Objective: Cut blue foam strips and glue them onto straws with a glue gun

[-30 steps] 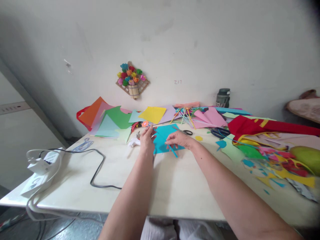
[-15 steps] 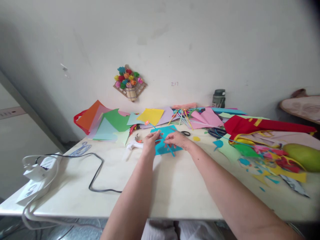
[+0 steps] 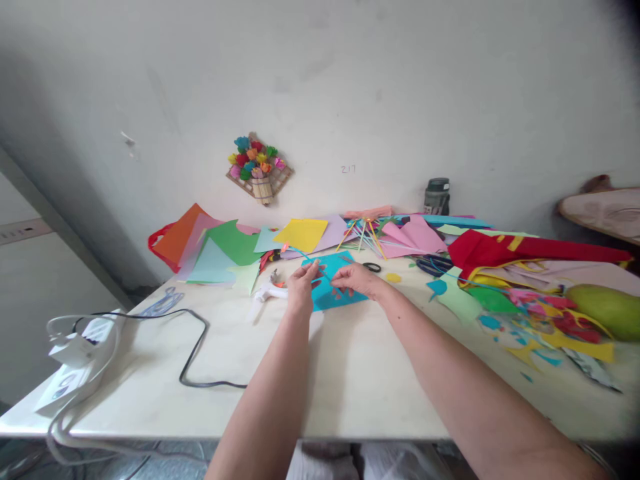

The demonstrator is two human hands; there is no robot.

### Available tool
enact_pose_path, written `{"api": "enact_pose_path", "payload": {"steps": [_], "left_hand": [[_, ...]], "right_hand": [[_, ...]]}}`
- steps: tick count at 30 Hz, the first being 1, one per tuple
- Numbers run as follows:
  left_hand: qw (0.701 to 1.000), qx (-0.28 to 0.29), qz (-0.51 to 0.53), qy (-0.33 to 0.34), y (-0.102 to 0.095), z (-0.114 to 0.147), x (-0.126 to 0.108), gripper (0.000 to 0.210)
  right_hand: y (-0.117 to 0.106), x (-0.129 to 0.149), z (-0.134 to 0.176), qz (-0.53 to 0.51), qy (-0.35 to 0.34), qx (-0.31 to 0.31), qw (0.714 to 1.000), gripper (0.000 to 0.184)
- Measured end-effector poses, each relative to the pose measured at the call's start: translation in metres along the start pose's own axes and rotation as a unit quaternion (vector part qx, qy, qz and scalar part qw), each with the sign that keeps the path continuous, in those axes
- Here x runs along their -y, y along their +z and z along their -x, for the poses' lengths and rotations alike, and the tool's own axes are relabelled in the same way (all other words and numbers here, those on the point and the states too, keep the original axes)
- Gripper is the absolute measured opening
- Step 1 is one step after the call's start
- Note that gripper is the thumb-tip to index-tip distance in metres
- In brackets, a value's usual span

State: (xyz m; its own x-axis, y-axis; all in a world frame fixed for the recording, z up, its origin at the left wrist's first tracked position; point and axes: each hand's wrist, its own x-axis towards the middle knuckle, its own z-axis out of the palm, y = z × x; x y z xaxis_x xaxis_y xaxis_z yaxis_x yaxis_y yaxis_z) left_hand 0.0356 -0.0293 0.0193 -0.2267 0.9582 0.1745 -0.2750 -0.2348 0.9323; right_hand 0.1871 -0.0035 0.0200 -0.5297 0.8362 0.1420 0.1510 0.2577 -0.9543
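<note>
My left hand (image 3: 303,279) is closed in a pinch around a thin blue stick (image 3: 301,253). A small orange-pink piece (image 3: 285,247) sits at the stick's far left end. My right hand (image 3: 356,280) pinches the stick's lower end or a narrow blue paper strip along it; the fingers hide which. Both hands are above a blue paper sheet (image 3: 327,303) lying on the table. Left of my left hand lies a white glue gun (image 3: 269,293). Black scissor handles (image 3: 371,267) show just beyond my right hand.
Coloured paper sheets (image 3: 227,243) line the back of the table. A power strip (image 3: 75,373) with a black cable (image 3: 193,350) occupies the left. Paper scraps (image 3: 543,333), red cloth (image 3: 530,250) and a green mango-like fruit (image 3: 607,310) are at right. A dark bottle (image 3: 437,197) stands behind.
The stick's orange-pink end has shifted slightly left. The blue strip end that hung below my right fingers is now much less visible. Both hands stay nearly in place.
</note>
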Motion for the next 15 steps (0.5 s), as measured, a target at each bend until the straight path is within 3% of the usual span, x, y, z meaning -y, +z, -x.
{"api": "enact_pose_path", "payload": {"steps": [15], "left_hand": [[1.0,0.013,-0.015,0.019,-0.0001,-0.0016,0.003,0.03]], "right_hand": [[-0.0025,-0.0001,0.001,-0.031,0.012,0.038,0.999,0.021]]}}
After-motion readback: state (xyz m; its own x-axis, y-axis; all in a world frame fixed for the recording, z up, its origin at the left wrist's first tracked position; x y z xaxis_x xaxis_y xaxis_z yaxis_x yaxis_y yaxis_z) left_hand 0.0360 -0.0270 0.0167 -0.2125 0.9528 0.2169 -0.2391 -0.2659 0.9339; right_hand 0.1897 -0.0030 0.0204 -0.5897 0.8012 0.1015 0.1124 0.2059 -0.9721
